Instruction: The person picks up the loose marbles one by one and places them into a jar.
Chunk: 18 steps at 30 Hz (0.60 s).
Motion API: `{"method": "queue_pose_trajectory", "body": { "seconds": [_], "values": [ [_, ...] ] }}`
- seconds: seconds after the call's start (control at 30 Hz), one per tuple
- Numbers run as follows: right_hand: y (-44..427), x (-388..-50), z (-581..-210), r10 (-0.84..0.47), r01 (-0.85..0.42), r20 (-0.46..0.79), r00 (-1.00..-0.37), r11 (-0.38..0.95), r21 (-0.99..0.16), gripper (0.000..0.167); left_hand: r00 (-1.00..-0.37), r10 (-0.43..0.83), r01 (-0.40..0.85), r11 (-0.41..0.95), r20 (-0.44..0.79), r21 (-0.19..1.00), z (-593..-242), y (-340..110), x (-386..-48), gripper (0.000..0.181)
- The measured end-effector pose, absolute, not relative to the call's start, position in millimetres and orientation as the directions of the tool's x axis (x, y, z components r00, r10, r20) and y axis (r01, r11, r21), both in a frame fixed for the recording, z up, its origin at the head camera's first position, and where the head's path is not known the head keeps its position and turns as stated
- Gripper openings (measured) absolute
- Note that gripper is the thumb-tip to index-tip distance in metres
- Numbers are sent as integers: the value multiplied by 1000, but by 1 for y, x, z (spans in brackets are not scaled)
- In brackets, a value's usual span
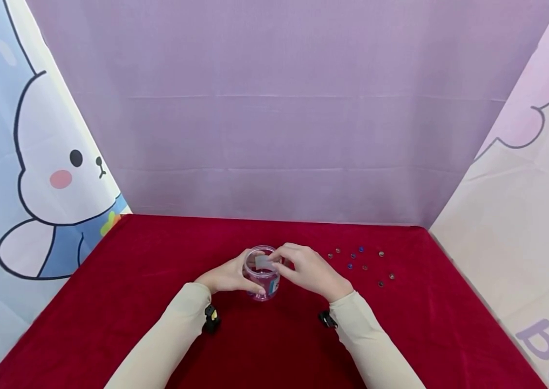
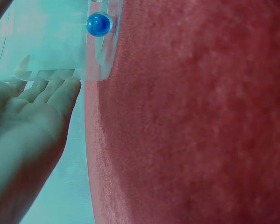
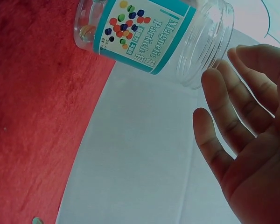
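Note:
My left hand (image 1: 228, 274) grips a clear plastic jar (image 1: 261, 279) from its left side, holding it upright on the red cloth. A printed paper label (image 3: 140, 32) wraps the jar's side. Near the jar's base shows a blue glass marble (image 2: 99, 24), and the right wrist view has a swirled marble (image 3: 87, 32) low inside it. Over the lidless mouth is my right hand (image 1: 310, 268), its fingers loosely bent beside the rim. Nothing shows between its thumb and fingers (image 3: 214, 88).
Several small glass marbles (image 1: 350, 266) lie scattered on the red cloth (image 1: 157, 281) to the right of my hands. A purple curtain (image 1: 274, 119) hangs behind the table. Printed cloths stand at the left (image 1: 55, 162) and right (image 1: 541, 216).

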State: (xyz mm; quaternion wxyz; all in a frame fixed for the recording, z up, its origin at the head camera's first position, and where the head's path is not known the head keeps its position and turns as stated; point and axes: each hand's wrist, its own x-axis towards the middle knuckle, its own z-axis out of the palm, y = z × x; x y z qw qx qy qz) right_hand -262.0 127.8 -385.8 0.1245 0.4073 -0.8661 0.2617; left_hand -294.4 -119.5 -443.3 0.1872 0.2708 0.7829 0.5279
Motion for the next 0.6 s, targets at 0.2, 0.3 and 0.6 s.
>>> {"method": "queue_pose_trajectory", "body": {
  "seconds": [0.2, 0.3, 0.6],
  "values": [
    [130, -261, -386, -640, -764, 418, -645, 530, -367, 19, -779, 627, 227, 299, -11, 927, -443, -120, -295, 94],
    [134, -261, -386, -640, -765, 420, -644, 528, -369, 20, -781, 625, 220, 300, -17, 928, -442, -119, -295, 95],
    [147, -260, -383, -624, -746, 410, -665, 569, -345, 18, -784, 621, 219, 291, -9, 931, -442, -119, -293, 93]
  ]
}}
